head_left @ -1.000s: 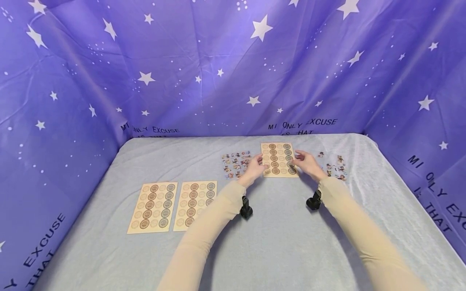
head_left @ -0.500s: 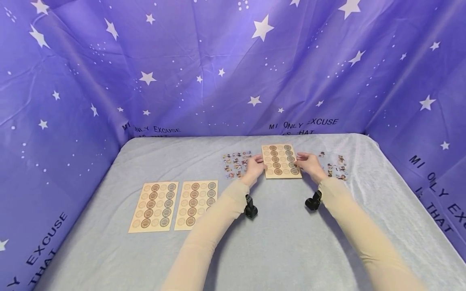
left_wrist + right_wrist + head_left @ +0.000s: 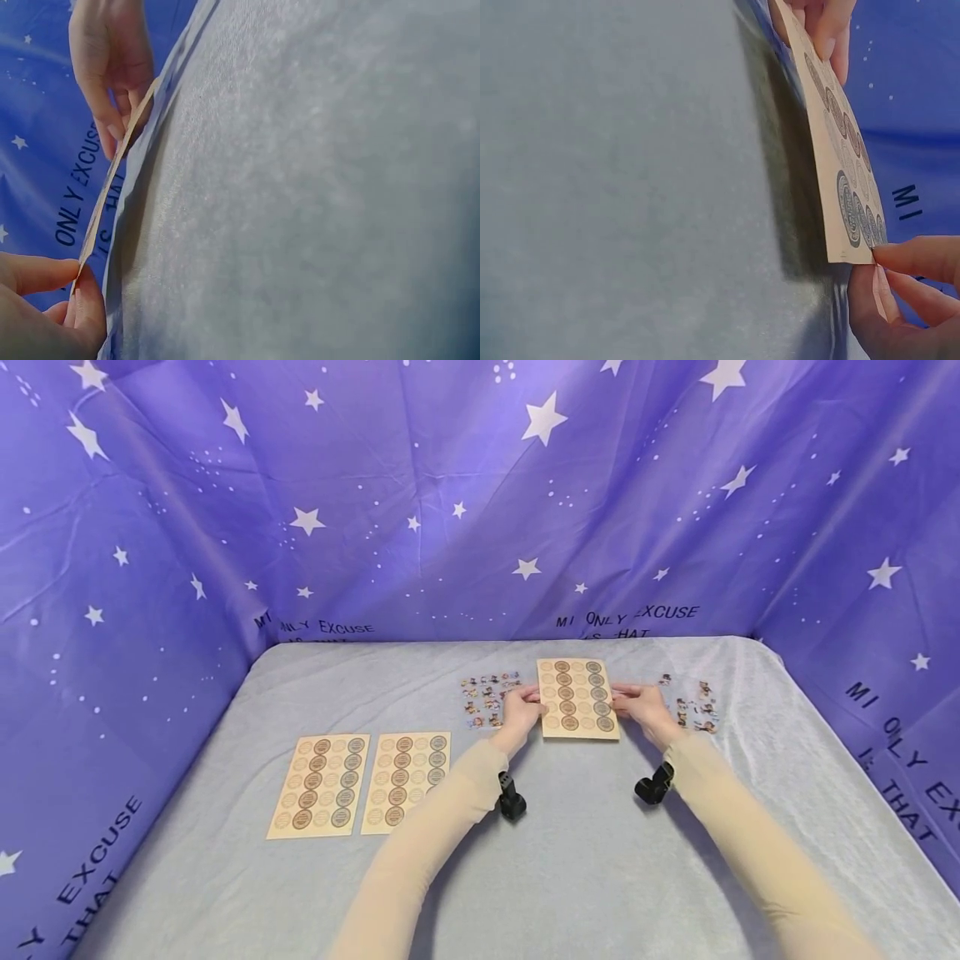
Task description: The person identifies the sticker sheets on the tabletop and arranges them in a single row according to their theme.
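Note:
A tan sticker sheet (image 3: 577, 697) printed with rows of round seals is held up off the table between both hands. My left hand (image 3: 521, 714) pinches its left edge between thumb and fingers, and my right hand (image 3: 647, 710) pinches the right edge. In the right wrist view the sheet (image 3: 821, 161) is seen at a slant, its shadow falling on the cloth below. From the left wrist the sheet (image 3: 105, 191) shows nearly edge-on, with fingertips and thumb of the left hand (image 3: 56, 304) gripping its near side.
Two matching sheets, one further left (image 3: 318, 787) and one beside it (image 3: 405, 768), lie flat on the grey cloth-covered table (image 3: 570, 877); the left sleeve overlaps the second. Clear sheets of small cartoon stickers lie left (image 3: 480, 693) and right (image 3: 693, 710) of the hands. A purple starry curtain (image 3: 420, 485) surrounds the table.
The held sheet has shifted slightly toward the person, its near edge now lower in the head view. Both hands keep their grip on its sides. The flat sheets stay put.

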